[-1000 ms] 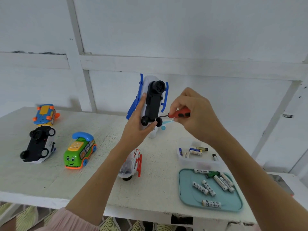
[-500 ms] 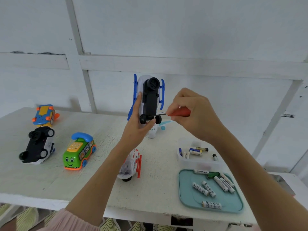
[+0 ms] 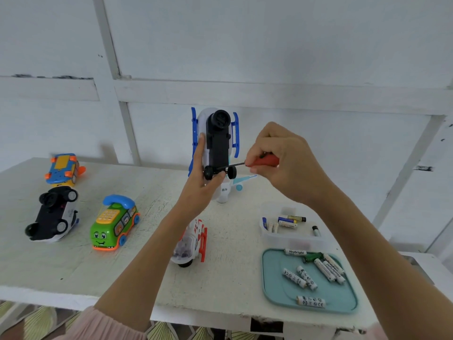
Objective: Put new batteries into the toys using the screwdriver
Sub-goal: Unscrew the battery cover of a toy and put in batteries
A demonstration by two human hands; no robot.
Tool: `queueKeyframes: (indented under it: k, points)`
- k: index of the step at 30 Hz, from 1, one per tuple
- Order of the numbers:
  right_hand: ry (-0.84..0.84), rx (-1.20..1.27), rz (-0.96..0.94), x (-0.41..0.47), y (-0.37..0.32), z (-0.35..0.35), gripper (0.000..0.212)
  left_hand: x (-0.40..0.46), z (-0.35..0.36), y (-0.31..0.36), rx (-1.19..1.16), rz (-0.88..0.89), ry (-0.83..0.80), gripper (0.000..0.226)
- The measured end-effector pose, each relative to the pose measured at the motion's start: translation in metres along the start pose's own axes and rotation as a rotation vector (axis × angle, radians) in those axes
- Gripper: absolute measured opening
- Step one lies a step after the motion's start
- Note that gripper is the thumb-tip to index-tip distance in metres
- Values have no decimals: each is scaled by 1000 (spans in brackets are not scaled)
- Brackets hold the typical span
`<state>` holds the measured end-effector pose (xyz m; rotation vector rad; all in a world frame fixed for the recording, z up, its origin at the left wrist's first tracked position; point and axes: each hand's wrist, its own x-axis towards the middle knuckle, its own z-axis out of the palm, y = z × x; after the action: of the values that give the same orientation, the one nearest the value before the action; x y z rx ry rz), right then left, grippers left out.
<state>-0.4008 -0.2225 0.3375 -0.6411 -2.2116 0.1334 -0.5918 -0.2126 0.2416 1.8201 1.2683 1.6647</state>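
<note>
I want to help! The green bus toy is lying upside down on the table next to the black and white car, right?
Not quite. In the head view the green bus toy stands upright on its wheels, its face showing. It is the black and white car beside it on the table that lies upside down.

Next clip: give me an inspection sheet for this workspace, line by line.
Surface: white painted table, worn, chipped front edge.
Job's things: left hand holds helicopter toy underside-out; right hand drives red-handled screwdriver into it. Batteries in teal tray and clear tub.
Clutter: four more toys, one car overturned.
Grippers: both hands closed on their items.
Cables: nothing seen.
Surroundings: white panelled wall.
</note>
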Motion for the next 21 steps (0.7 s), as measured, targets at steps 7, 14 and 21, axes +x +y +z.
queueKeyframes:
  k: [7, 14, 21]
  points:
    - [-63, -285, 206, 7, -4, -2, 47, 1, 2, 3, 14, 11, -21, 76]
    - [-29, 92, 54, 2, -7, -9, 11, -3, 4, 2, -17, -12, -55, 76]
    - [-162, -185, 272, 1, -5, -9, 46, -5, 4, 2, -4, -12, -41, 75]
